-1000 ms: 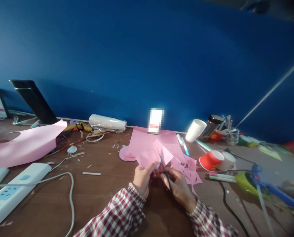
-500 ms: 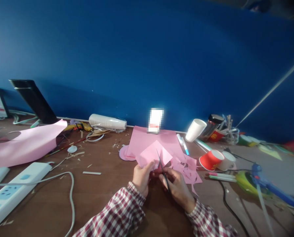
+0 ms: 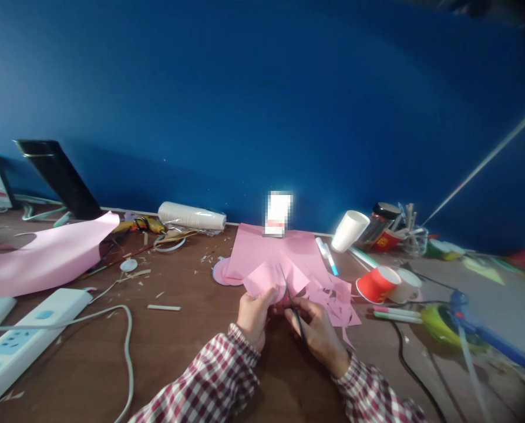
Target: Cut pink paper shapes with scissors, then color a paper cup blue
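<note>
Between thumb and fingers, my left hand [image 3: 254, 314] pinches a small piece of pink paper [image 3: 262, 281] with a faint drawn curve on it. A pair of scissors [image 3: 295, 314] is in my right hand [image 3: 322, 335], its dark blades reaching up into the paper, which is split at the top between two flaps. Behind it lies a larger pink sheet [image 3: 266, 244] on the table. Cut pink scraps [image 3: 339, 299] sit just right of my hands, and rounded pink cutouts [image 3: 225, 273] lie at the sheet's left edge. The handles are mostly hidden by my right hand.
White power strips [image 3: 46, 323] with a cable and a curled pink sheet [image 3: 46, 258] are on the left. Stacked paper cups [image 3: 192, 216] lie by the wall. To the right are a red cup [image 3: 378, 284], markers [image 3: 397, 315] and a blue glue gun [image 3: 487, 332].
The scissors have cut further into the pink paper; its top has parted into two flaps with a gap at the blades. Both hands have stayed almost in place.
</note>
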A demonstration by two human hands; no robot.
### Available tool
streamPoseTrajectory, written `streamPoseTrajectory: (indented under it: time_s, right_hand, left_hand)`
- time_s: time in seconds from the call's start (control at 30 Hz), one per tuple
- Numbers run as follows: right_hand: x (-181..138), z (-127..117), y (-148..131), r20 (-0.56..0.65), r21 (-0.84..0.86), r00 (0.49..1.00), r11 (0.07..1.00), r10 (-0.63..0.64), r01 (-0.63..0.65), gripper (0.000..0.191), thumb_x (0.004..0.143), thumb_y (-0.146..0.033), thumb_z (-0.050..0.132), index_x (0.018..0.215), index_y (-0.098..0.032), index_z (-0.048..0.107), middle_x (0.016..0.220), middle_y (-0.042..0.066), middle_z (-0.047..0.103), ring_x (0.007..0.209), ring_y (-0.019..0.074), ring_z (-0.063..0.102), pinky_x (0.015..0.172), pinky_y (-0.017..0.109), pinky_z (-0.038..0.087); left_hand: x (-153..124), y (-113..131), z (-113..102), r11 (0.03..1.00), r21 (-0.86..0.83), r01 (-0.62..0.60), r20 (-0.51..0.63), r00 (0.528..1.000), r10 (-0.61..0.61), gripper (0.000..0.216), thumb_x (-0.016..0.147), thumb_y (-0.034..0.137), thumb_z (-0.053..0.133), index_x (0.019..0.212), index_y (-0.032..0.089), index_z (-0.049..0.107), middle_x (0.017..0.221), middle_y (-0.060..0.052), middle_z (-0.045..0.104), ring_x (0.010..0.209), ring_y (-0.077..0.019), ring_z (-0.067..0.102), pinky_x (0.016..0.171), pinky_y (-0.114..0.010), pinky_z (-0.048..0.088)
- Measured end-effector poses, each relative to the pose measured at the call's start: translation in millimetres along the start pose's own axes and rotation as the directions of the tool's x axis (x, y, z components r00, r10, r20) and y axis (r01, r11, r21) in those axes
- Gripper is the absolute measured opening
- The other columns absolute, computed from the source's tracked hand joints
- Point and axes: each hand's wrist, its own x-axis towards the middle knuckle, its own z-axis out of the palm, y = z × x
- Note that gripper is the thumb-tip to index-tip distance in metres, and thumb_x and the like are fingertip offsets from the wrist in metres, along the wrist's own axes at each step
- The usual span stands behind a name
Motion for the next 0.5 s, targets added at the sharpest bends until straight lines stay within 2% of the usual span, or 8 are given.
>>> streamPoseTrajectory:
  time_s: [0.37, 0.5]
  right_hand:
    - [-0.5, -1.5, -3.8, 0.007, -0.049, 1.000, 0.999, 0.013, -0.012, 0.031, 0.077, -0.040, 0.064, 0.091, -0.013, 0.068, 0.063, 0.002, 0.059, 0.051, 0.0112, 0.045, 0.045, 0.021, 0.036]
    - [0.3, -1.6, -5.3, 0.010, -0.044, 1.000, 0.999, 0.007, -0.007, 0.032, 0.077, -0.041, 0.064, 0.092, -0.013, 0.069, 0.062, 0.002, 0.059, 0.050, 0.0107, 0.044, 0.045, 0.021, 0.035]
  left_hand:
    - [1.7, -1.5, -1.2, 0.999, 0.049, -0.002, -0.018, 1.000, 0.003, 0.031, 0.057, 0.029, 0.077, 0.074, 0.005, 0.065, 0.059, -0.009, 0.066, 0.046, -0.0115, 0.056, 0.041, -0.021, 0.040]
    - [2.3, -2.7, -2.2, 0.998, 0.055, -0.016, -0.005, 1.000, 0.016, 0.035, 0.056, 0.032, 0.078, 0.076, 0.006, 0.066, 0.063, -0.010, 0.067, 0.052, -0.0149, 0.061, 0.045, -0.023, 0.044]
